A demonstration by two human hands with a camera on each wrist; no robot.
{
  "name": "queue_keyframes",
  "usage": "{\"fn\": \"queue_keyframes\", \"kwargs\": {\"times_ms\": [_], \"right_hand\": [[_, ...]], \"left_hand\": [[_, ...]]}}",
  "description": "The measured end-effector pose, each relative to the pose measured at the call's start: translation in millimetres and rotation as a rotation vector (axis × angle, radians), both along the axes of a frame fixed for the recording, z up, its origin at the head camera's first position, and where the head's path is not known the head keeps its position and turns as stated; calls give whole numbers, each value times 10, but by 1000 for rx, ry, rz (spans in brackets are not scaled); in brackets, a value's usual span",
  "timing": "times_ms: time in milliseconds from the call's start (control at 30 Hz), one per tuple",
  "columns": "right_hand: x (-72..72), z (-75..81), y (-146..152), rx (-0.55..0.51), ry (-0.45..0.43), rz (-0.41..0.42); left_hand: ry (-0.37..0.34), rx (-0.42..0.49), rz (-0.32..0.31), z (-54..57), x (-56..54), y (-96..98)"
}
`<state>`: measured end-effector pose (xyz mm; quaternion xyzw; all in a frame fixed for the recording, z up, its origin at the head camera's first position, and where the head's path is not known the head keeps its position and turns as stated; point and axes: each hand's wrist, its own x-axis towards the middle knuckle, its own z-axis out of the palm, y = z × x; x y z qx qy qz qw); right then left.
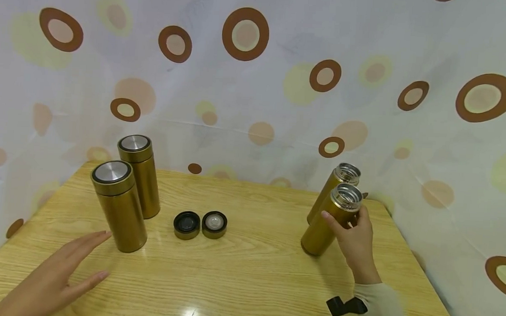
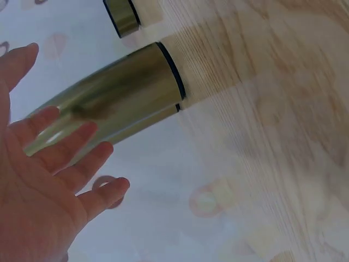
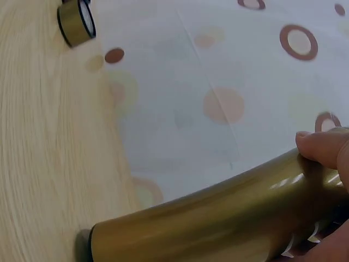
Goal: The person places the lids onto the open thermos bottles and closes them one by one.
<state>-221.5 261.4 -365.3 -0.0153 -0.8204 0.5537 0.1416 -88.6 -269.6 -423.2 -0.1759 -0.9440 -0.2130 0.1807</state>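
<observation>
My right hand (image 1: 357, 242) grips a gold thermos bottle (image 1: 324, 231) just under its bare steel neck, thumb on the near side. In the right wrist view, that bottle's lower end is close to the tabletop; whether it touches, I cannot tell. A second lidless gold bottle (image 1: 325, 194) stands right behind it. Fingers extended and thumb apart, my left hand (image 1: 58, 276) is beside a lidded gold bottle (image 1: 123, 218) with a silver top; it holds nothing. Behind that one is another lidded bottle (image 1: 145, 183). Two round lids (image 1: 186, 232) (image 1: 214, 233) lie upside down between the pairs.
The wooden table (image 1: 229, 281) ends against a pale cloth (image 1: 222, 89) printed with brown rings, which hangs behind it and along the right side. A black strap (image 1: 346, 306) is on my right wrist.
</observation>
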Motion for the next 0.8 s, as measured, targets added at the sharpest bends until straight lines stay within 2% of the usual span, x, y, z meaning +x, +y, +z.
{"fn": "queue_keyframes", "kwargs": {"times_ms": [200, 367, 500, 667, 800], "right_hand": [[36, 24, -336, 20, 60, 150], [67, -8, -576, 35, 93, 238], [81, -38, -700, 46, 90, 271], [101, -76, -787, 90, 69, 271], [121, -107, -826, 98, 65, 280]], "left_hand": [[-51, -8, -38, 14, -11, 149], [-83, -4, -80, 34, -23, 231], [-75, -27, -91, 62, -22, 300], [-24, -84, -100, 87, 3, 391], [-15, -90, -126, 92, -1, 449]]}}
